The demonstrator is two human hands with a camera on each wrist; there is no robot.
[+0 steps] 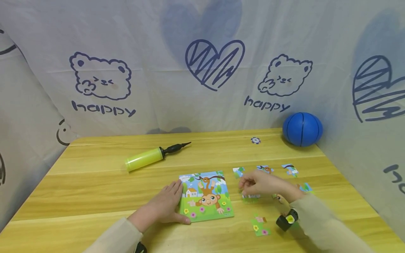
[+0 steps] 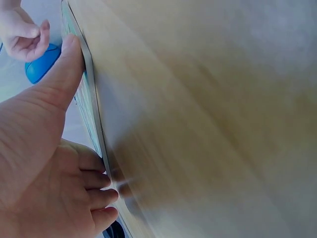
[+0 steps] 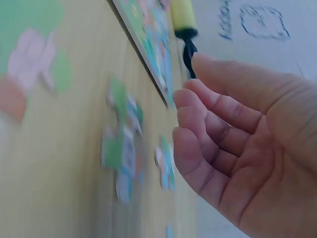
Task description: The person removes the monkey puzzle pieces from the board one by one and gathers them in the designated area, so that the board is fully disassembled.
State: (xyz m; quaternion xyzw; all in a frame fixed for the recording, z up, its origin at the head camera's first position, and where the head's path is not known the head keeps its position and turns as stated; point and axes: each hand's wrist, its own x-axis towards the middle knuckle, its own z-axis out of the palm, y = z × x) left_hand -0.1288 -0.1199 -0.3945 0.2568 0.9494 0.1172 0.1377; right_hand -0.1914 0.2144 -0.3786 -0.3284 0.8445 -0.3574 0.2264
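Left hand [image 1: 164, 207] is laid flat on the table [image 1: 95, 182], fingers straight, pressed against the left edge of the puzzle board [image 1: 207, 196]; thumb runs along the board's near edge. Nothing is gripped.

Right hand [image 1: 262, 183] is held just above the table, right of the board, fingers loosely curled, nothing seen held in the wrist view. It is blurred in the head view.

Loose puzzle pieces are scattered around the right hand: one piece [image 1: 251, 198] directly under it, one [image 1: 238, 172] just beyond the fingertips, two more [image 1: 265, 169] [image 1: 290, 170] further out, one [image 1: 306, 187] behind the wrist, one [image 1: 261, 226] nearer the body. A wrist camera [image 1: 286, 220] is strapped under the right sleeve.

Beyond the left hand a yellow-green pump [image 1: 152, 157] with a black nozzle lies on the table. Far right corner, well past the right hand: a blue ball [image 1: 302, 129], with a small round chip [image 1: 255, 140] to its left. A printed cloth [image 1: 202, 63] is hung behind the table.
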